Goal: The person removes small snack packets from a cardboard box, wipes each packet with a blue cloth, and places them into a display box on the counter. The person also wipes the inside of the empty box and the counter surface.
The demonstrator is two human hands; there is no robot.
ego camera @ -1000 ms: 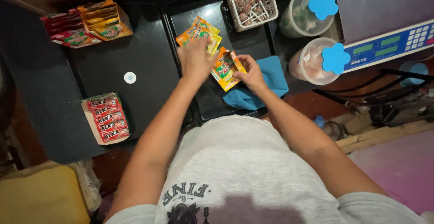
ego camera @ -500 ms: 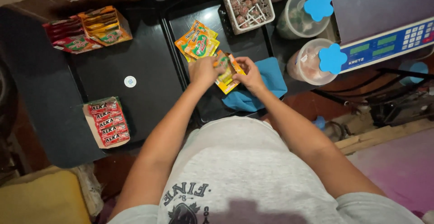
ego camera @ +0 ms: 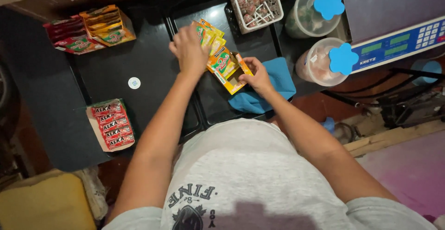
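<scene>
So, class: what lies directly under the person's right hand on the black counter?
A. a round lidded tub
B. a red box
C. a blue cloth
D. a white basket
C: the right hand, holding the orange carton, is over the blue cloth.
</scene>
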